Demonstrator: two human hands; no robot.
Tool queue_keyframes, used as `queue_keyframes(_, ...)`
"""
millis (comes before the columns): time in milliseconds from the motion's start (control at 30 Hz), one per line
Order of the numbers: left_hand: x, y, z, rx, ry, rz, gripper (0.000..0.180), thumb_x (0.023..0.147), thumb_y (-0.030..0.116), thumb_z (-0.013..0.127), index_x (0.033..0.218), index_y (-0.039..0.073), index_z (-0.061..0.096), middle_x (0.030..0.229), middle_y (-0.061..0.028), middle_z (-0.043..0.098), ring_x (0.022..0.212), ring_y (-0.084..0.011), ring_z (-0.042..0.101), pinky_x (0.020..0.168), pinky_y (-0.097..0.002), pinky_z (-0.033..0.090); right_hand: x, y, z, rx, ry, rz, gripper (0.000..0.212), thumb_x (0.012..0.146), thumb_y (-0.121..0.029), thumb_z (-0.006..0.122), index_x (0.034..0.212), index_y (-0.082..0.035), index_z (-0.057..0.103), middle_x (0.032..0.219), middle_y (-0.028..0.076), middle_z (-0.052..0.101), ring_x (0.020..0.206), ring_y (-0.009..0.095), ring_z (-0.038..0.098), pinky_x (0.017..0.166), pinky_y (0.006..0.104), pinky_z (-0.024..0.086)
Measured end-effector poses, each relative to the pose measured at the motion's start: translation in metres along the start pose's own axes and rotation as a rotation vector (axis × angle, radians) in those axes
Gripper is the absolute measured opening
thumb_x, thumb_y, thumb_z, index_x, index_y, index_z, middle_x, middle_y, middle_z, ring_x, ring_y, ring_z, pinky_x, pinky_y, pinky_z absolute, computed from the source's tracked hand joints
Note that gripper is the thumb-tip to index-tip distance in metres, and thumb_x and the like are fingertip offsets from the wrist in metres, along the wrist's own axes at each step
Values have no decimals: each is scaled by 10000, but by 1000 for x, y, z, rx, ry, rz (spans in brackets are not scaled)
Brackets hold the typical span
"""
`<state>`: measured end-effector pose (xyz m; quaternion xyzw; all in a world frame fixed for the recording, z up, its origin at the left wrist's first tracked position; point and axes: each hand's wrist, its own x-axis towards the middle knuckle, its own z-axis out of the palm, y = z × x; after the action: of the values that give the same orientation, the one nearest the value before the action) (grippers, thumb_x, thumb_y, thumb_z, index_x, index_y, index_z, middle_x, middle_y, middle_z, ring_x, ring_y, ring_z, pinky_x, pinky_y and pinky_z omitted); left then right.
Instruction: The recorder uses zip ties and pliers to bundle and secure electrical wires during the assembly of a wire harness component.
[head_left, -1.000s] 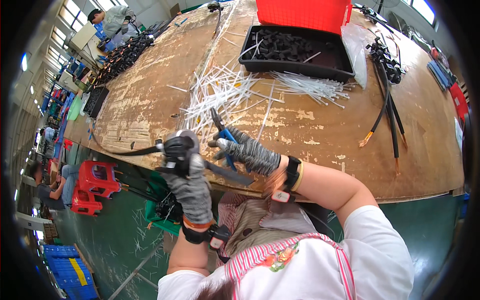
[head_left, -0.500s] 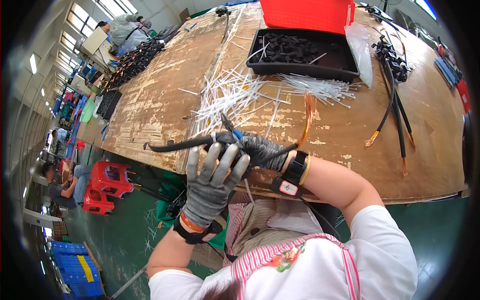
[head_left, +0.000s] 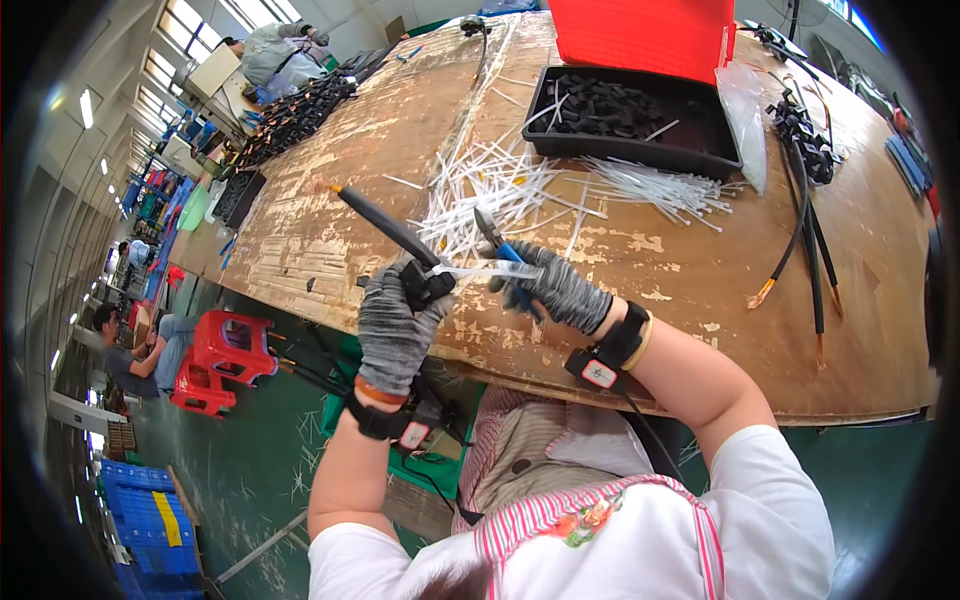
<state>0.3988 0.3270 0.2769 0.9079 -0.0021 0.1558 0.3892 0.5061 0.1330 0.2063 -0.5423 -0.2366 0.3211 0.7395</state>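
My left hand (head_left: 390,330), in a grey knit glove, is closed around a thick black cable (head_left: 388,222) where a black plastic block (head_left: 425,284) sits on it. The cable slants up and to the left, ending in bare copper. Around cable and block runs a white cable tie (head_left: 490,270), its tail stretching right to my other hand. My right hand (head_left: 565,290), gloved alike, is closed on blue-handled cutters (head_left: 500,238), jaws pointing up and left. The tie's tail reaches its fingers; whether they pinch it I cannot tell.
Loose white cable ties (head_left: 480,190) lie beyond my hands, with a neater bundle (head_left: 660,190) to their right. Behind stands a black bin (head_left: 640,148) of small black blocks with a red lid (head_left: 645,40). Finished-looking cables (head_left: 805,200) lie at right. Red stools (head_left: 232,345) stand left.
My left hand has closed on the cable and block, having had its fingers spread before. My right hand has let go of the cable and moved right with the cutters. The cable has turned.
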Motion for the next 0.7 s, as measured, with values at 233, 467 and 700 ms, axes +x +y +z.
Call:
queue_keyframes(233,4,-89,52,-353,333,-176,389,810,140,756,1098,-7,540,972,-71,668,859,-174,627,812,-290,495,6,-15,-8,-1244,248,-324,477,827,-255,612,1267,-79,557,873,200,634,804,357,626,733,452,506)
queue_keyframes(467,7,-84,45,-71,307,-287,476,756,185,807,1112,-2,552,979,-69,670,858,-153,628,810,-298,498,18,-13,7,-1405,140,-225,501,832,-285,597,1304,-128,539,946,164,618,901,341,609,801,463,486)
queue_keyframes(700,7,-77,51,-51,343,-350,558,711,235,845,1133,4,562,985,-77,669,849,-167,627,808,-311,499,37,-24,30,-1584,79,-222,504,846,-295,592,1319,-137,526,1076,192,609,1053,366,566,876,500,465)
